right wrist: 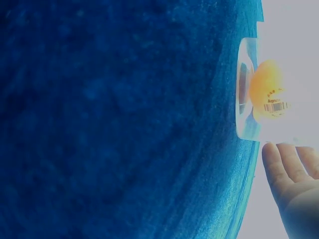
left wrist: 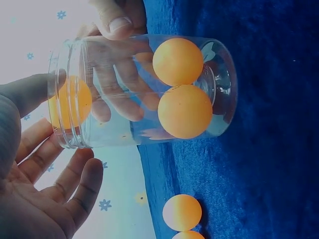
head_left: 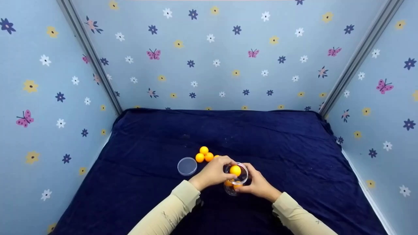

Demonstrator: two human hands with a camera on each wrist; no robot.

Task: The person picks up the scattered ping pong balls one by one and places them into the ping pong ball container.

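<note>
Thumb and forefinger of the left hand [head_left: 214,173] pinch a smooth orange plastic ball [head_left: 235,170] at the mouth of a clear, cylindrical plastic jar [left wrist: 127,130], the remaining fingers loosely spread. The right hand [head_left: 259,186] grasps the jar's side between thumb and fingers. Two similar orange balls [left wrist: 185,111] sit inside, near its base. More loose orange balls [head_left: 208,157] and a round, clear lid [head_left: 187,166] lie nearby on dark blue cloth [head_left: 150,143].
</note>
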